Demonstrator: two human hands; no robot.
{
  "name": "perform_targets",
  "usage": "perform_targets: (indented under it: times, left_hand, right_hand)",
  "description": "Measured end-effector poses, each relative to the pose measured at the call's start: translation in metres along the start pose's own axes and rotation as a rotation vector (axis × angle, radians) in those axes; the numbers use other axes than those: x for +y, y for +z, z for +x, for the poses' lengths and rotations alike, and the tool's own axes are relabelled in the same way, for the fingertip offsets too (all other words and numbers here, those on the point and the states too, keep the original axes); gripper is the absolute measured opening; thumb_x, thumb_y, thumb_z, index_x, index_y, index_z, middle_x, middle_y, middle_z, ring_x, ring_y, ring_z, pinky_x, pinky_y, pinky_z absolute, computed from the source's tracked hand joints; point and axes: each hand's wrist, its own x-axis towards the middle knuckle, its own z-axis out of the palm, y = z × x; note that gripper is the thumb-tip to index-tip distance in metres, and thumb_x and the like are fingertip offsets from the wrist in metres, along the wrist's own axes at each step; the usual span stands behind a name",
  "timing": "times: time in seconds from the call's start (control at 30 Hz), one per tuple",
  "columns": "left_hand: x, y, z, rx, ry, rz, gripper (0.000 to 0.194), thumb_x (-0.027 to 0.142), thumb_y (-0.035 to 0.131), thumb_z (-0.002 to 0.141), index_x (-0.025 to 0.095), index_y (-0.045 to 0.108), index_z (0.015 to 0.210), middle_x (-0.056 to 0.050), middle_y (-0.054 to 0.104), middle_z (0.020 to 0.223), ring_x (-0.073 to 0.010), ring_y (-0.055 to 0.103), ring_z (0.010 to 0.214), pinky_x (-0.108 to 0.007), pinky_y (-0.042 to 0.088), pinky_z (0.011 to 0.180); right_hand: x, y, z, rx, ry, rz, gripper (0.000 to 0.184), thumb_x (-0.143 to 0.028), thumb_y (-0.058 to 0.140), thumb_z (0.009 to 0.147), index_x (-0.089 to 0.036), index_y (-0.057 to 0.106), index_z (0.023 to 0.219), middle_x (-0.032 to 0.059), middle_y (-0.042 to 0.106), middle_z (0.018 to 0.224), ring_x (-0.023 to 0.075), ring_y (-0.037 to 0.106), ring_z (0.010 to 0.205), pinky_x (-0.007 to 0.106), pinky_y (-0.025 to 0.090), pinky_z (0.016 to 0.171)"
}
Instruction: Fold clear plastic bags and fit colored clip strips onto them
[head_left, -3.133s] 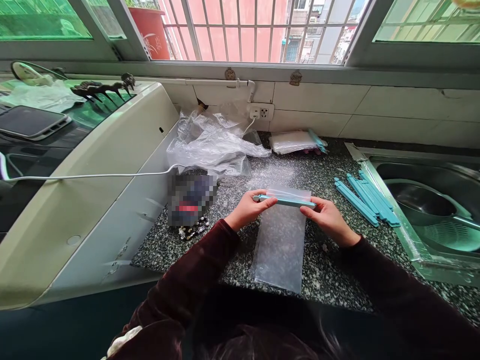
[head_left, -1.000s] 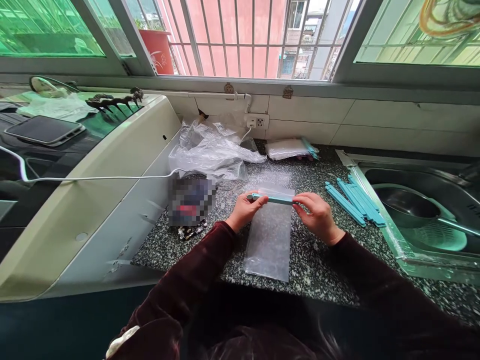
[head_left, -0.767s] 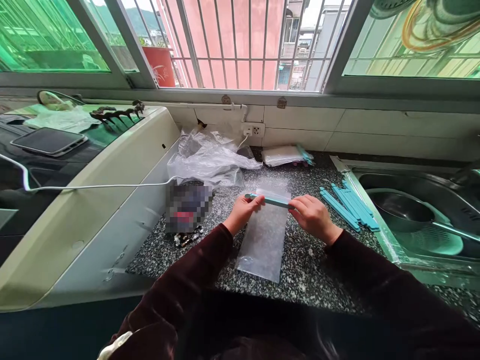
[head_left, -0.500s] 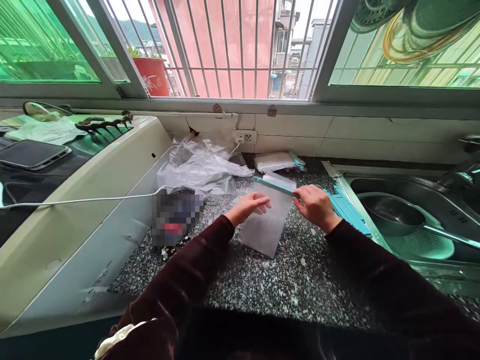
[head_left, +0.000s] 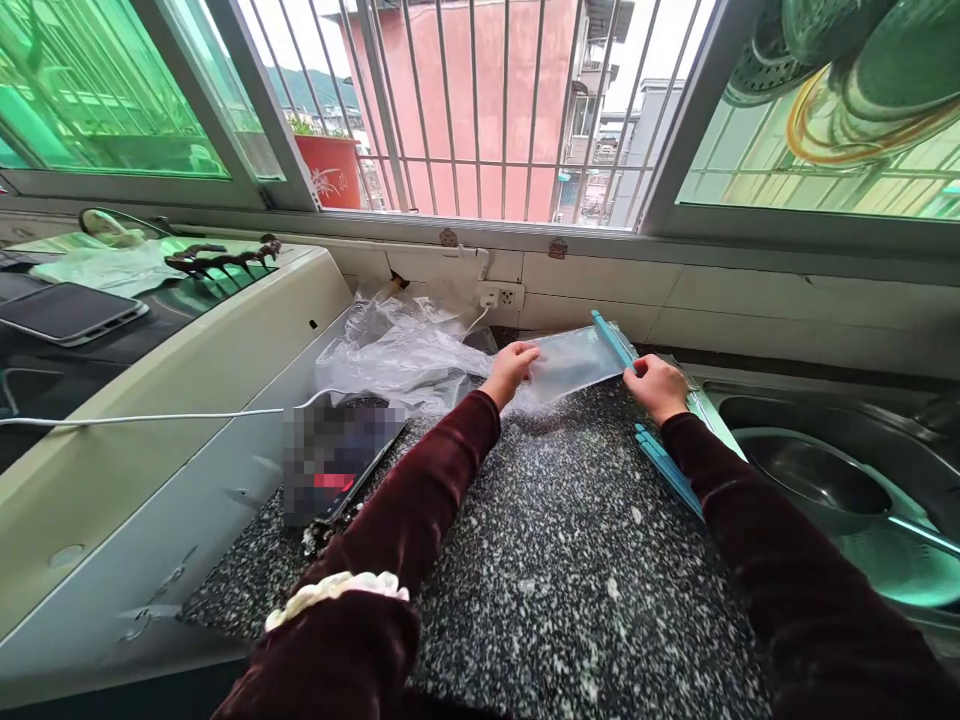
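Note:
A clear, frosted plastic bag (head_left: 570, 365) is stretched between my two hands at the back of the counter. Along its right end runs a blue plastic strip (head_left: 613, 339). My left hand (head_left: 513, 370) pinches the end of the bag opposite the strip. The fingers of my right hand (head_left: 657, 388) are closed on the near end of the strip, at the bag's corner. Below my right wrist lie several loose blue strips (head_left: 667, 470), partly covered by my sleeve. The stack of bags at the wall is mostly hidden behind the held bag.
Crumpled clear plastic (head_left: 405, 345) is heaped at the back left. A blurred-out flat device (head_left: 367, 465) lies in front of it, near a white cable (head_left: 187, 415). To the right, a pan (head_left: 817, 470) sits in the sink. A stove (head_left: 172, 370) borders the counter's left side.
The bag has been lifted and turned from lying toward me to stretching sideways, strip end right. My left hand has closed on its other end. My right hand moved right with the strip.

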Motion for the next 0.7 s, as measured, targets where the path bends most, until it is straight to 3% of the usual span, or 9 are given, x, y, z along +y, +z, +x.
perform_targets:
  times: [0.13,0.27,0.33,0.43,0.57,0.7]
  left_hand:
    - [0.006,0.016,0.020,-0.002,0.013,0.033,0.033,0.017,0.059,0.074,0.012,0.056,0.107,-0.009,0.068,0.092,-0.0086,0.058,0.056,-0.020,0.040,0.050]
    - [0.009,0.026,0.028,-0.053,0.006,0.098,0.054,0.017,0.060,0.075,0.010,0.045,0.126,-0.014,0.065,0.106,-0.0089,0.059,0.057,-0.020,0.042,0.051]
    - [0.007,0.027,0.029,-0.087,0.020,0.178,0.055,0.018,0.061,0.076,0.011,0.043,0.128,-0.016,0.064,0.109,-0.0096,0.061,0.061,-0.020,0.043,0.053]
    - [0.004,0.023,0.030,-0.098,0.088,0.345,0.041,0.018,0.059,0.077,0.010,0.053,0.117,-0.014,0.067,0.101,-0.0106,0.061,0.061,-0.021,0.045,0.054]
    - [0.010,-0.003,0.028,-0.030,0.179,0.474,0.012,0.013,0.058,0.074,0.011,0.065,0.083,-0.008,0.068,0.078,-0.0126,0.059,0.058,-0.025,0.047,0.060]
    - [0.035,-0.059,0.025,0.098,0.293,0.578,0.011,0.012,0.055,0.074,0.016,0.065,0.071,-0.006,0.068,0.078,-0.0185,0.061,0.081,-0.029,0.046,0.081]
  right_hand:
    - [-0.002,0.003,0.019,-0.055,0.217,0.020,0.030,-0.032,0.053,0.074,-0.018,0.069,0.094,0.0130,0.071,0.097,0.0276,0.065,0.088,0.033,0.044,0.067]
    - [-0.004,0.005,0.032,-0.065,0.307,0.019,0.031,-0.029,0.057,0.070,-0.014,0.071,0.093,0.0177,0.070,0.097,0.0314,0.066,0.087,0.035,0.045,0.064]
    - [-0.004,0.008,0.034,-0.071,0.329,0.016,0.031,-0.028,0.058,0.068,-0.013,0.072,0.092,0.0196,0.070,0.097,0.0325,0.066,0.086,0.036,0.045,0.063]
    - [-0.004,0.012,0.035,-0.096,0.327,0.006,0.032,-0.027,0.059,0.068,-0.011,0.072,0.092,0.0203,0.070,0.094,0.0327,0.066,0.084,0.036,0.045,0.062]
    - [-0.004,0.013,0.033,-0.096,0.285,-0.025,0.032,-0.028,0.059,0.070,-0.011,0.071,0.094,0.0211,0.069,0.096,0.0337,0.064,0.087,0.038,0.045,0.064]
    - [-0.024,0.012,0.026,0.074,-0.029,0.004,0.032,-0.025,0.050,0.077,-0.010,0.067,0.099,0.0229,0.064,0.107,0.0336,0.058,0.099,0.042,0.044,0.077]
